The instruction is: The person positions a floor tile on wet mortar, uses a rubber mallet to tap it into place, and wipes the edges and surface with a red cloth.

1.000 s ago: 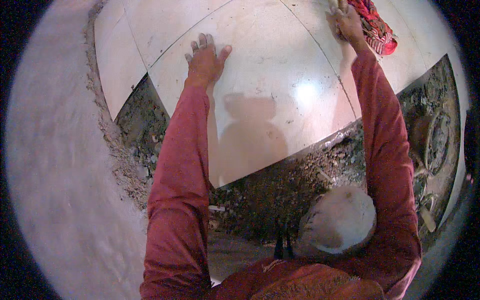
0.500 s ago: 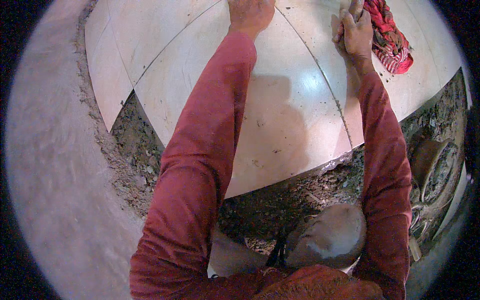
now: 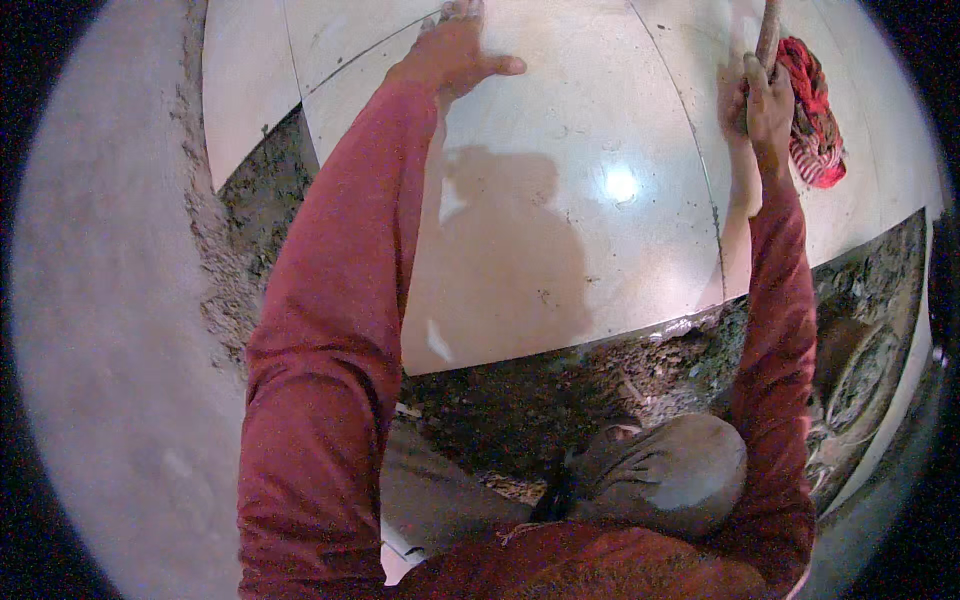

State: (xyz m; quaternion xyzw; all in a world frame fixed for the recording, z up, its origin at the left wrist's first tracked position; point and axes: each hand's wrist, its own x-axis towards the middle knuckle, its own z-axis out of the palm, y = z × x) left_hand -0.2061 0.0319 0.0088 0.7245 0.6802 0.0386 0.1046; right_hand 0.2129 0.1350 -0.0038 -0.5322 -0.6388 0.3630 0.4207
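Observation:
My left hand (image 3: 450,50) lies with fingers spread on the large cream floor tiles (image 3: 520,250) at the top middle, its fingertips near the upper edge of the view. At the upper right, my right hand (image 3: 766,110) is closed round a rod-like handle (image 3: 771,25); the rest of that object is hidden or out of view. A crumpled red, striped cloth (image 3: 818,150) lies on the tiles just right of it. My head's shadow falls between my arms.
Dark rubbly bedding (image 3: 500,420) shows along the tiles' near edge, by my grey-clad knee (image 3: 670,470). A round pan of grey material (image 3: 858,390) sits at the right. Rough grey concrete (image 3: 110,300) runs down the left, bordered by loose crumbs.
My left hand moved forward and rightward, then back a little to the left. My right hand stays on the handle. The view has shifted, so the cloth appears lower and farther right.

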